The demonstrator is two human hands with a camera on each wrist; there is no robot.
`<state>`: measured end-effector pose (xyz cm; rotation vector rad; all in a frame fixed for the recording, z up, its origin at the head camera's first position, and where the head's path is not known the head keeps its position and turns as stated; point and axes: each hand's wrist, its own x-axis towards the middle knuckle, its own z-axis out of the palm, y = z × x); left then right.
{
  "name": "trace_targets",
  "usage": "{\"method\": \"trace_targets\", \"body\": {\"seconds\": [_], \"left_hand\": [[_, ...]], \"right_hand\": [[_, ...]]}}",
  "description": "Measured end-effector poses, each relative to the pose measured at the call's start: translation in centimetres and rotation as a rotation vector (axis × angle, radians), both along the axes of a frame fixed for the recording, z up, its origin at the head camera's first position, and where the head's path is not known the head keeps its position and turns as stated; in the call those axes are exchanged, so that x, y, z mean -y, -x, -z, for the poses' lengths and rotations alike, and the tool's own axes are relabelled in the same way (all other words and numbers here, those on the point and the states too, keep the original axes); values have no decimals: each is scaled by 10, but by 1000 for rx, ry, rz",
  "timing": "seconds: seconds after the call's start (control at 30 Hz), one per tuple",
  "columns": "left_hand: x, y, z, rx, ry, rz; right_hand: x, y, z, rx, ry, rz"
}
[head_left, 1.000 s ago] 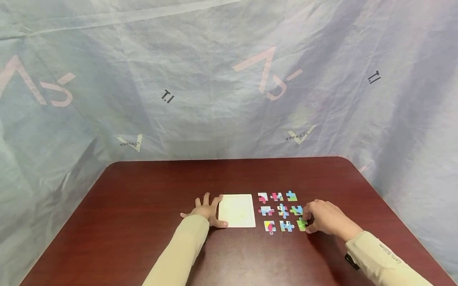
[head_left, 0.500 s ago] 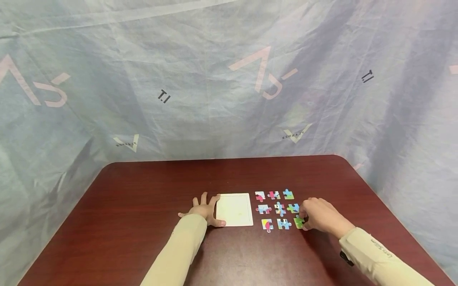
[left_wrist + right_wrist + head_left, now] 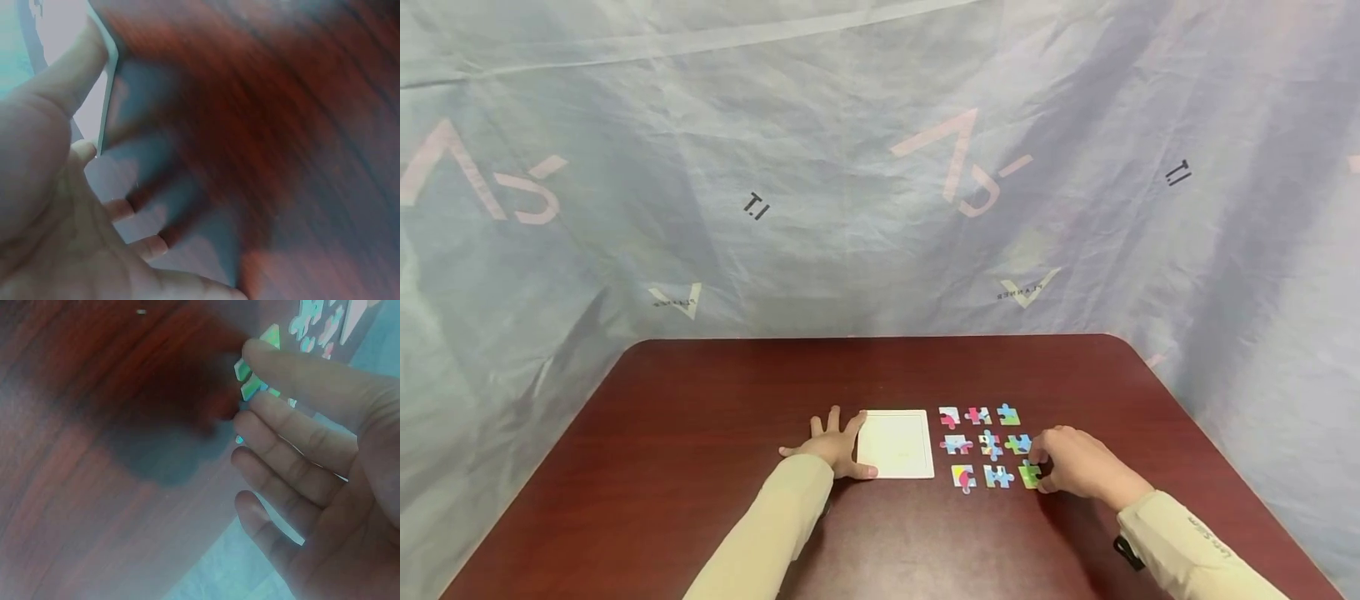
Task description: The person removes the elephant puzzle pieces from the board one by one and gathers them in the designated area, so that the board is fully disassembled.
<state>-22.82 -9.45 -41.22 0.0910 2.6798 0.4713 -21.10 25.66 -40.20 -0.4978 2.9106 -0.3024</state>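
Note:
A square white puzzle tray lies flat on the table. My left hand spreads its fingers at the tray's left side; thumb and index finger touch its left corners, as the thumb on the tray's edge shows in the left wrist view. Several jigsaw pieces lie in rows right of the tray. At the near right of these rows my right hand holds a green puzzle piece between thumb and index finger, the piece flat on the table. The other fingers of my right hand are loosely bent.
Beside the green piece lies a blue puzzle piece, and behind it a blue and green puzzle piece. The dark red table ends at the back against a hanging grey cloth.
The view shifts slightly with the head. Both hands stay nearly where they were, the left at the tray and the right at the green puzzle piece; the pieces keep their places.

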Motion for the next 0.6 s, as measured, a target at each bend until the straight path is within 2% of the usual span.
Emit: {"method": "trace_targets", "body": {"seconds": [0.1,0.23,0.33,0.6], "left_hand": [[0,-2,-2,7,2,9],[1,0,-7,38,-4,23],[2,3,-6,64,1,21],[3,2,-4,68,-2,18]], "right_hand": [[-1,0,-1,23,6,-1],[-3,2,-1,24,3,-16],[-5,3,0,14,3,-29],[-12,-2,4,15,40,-28]]}}
